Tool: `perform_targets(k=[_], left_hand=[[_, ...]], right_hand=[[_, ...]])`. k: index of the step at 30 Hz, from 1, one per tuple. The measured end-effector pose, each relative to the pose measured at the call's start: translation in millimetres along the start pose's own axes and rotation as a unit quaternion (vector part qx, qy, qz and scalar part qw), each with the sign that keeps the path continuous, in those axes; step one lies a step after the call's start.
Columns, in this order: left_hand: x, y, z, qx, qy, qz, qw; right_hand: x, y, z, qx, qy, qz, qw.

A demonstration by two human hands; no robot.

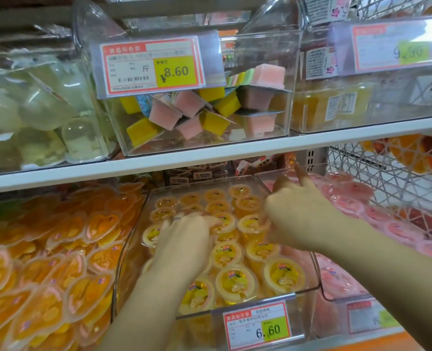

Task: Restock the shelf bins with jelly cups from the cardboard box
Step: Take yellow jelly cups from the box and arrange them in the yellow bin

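At the front edge of the lower shelf, a price tag (256, 323) reading 6.60 is hanging on a clear bin (315, 272). Round yellow jelly cups (236, 282) are filling this bin, standing upright in close rows with their lids facing up.

Both hands are reaching into the bin from below, apart from each other. The left hand (184, 239) is lying palm down on the middle cups, its fingers bending over them and a ring showing on one finger; whether it is gripping a cup I cannot tell. The right hand (298, 214) is hovering over the right-hand rows with its forefinger pointing toward the back and its other fingers curling down against a cup; the blur is hiding whether they are clamping it.

Heart-shaped orange jelly cups (58, 249) are piling up to the left, and pink jelly cups (361, 214) are filling the bin to the right, beside a white wire basket (387, 168).

Beyond, a white shelf board (209, 150) is carrying an upper bin (285, 117) of square pink and yellow jellies under a tag (151, 67) reading 8.60.
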State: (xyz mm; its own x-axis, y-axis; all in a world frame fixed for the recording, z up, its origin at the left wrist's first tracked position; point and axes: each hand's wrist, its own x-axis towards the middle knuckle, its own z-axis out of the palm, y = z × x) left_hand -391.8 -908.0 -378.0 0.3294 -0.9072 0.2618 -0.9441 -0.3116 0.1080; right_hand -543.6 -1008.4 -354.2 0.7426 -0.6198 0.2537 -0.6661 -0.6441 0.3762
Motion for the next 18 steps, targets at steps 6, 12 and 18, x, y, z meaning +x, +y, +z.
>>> perform_targets(k=[6, 12, 18], left_hand=[[0, 1, 4, 0.019, 0.016, 0.003, 1.000], [-1, 2, 5, 0.022, 0.032, 0.007, 0.999], [1, 3, 6, 0.030, 0.029, -0.002, 0.999]], right_hand=[[-3, -4, 3, 0.001, 0.032, 0.024, 0.999], [-5, -9, 7, 0.003, 0.096, 0.021, 0.995], [-1, -8, 10, 0.011, 0.074, 0.036, 0.997]])
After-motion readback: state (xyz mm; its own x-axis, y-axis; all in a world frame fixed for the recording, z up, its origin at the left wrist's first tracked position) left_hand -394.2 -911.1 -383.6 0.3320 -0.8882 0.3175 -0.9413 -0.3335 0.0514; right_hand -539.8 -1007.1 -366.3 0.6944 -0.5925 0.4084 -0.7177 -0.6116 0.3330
